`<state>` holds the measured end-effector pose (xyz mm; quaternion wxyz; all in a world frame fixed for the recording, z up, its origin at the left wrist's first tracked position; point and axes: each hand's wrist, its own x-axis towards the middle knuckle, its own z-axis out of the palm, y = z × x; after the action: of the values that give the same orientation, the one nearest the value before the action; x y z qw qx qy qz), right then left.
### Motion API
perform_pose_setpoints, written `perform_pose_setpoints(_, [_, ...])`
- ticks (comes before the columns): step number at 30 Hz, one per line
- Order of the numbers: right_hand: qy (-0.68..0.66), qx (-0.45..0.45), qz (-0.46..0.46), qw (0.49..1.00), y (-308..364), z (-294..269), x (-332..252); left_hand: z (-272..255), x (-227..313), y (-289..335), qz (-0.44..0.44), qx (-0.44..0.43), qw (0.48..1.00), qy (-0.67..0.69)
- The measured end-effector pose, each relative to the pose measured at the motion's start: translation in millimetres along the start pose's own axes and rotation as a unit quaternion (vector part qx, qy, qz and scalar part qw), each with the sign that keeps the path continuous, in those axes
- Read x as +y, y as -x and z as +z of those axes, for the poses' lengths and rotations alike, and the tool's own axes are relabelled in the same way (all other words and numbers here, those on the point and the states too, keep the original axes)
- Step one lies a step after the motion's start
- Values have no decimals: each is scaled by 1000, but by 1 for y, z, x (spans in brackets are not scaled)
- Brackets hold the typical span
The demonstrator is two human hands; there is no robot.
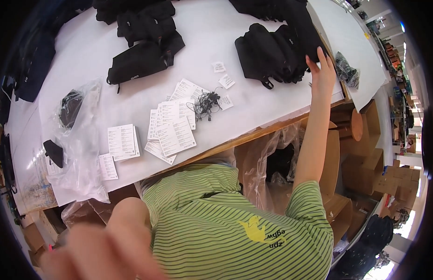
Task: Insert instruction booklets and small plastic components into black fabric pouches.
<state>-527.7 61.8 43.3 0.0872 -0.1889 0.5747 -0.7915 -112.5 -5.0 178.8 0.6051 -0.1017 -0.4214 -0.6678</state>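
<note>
My right hand [321, 70] reaches far out over the white table [86, 51], fingers spread, fingertips against a pile of black fabric bags [272, 53]. It grips nothing. My left hand [100, 252] is a blur close to the camera at the lower left, away from the table; its fingers cannot be made out. In front of me lie several printed white cards [172, 128], a tangle of black cords [205, 101] and small white tags [219, 66].
More black bags [142, 58] lie at the back left. Clear plastic bags [81, 149] with dark items sit at the left edge, and a small bag of black cords [347, 70] at the right. Cardboard boxes [365, 158] and plastic wrap [267, 158] stand under the table.
</note>
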Motion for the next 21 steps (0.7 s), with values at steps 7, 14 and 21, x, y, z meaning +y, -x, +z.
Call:
perform_pose_setpoints(7, [533,29,-223,815,8,17,68,-14,31,-7,-106,-148,980,77])
perform_pose_setpoints(14, [465,-283,-102,832,126,94,102,-15,10,-15,-30,-151,978,144])
perform_pose_setpoints(21, [578,-339,-103,735,145,138,148,-56,60,10,-28,-223,974,10])
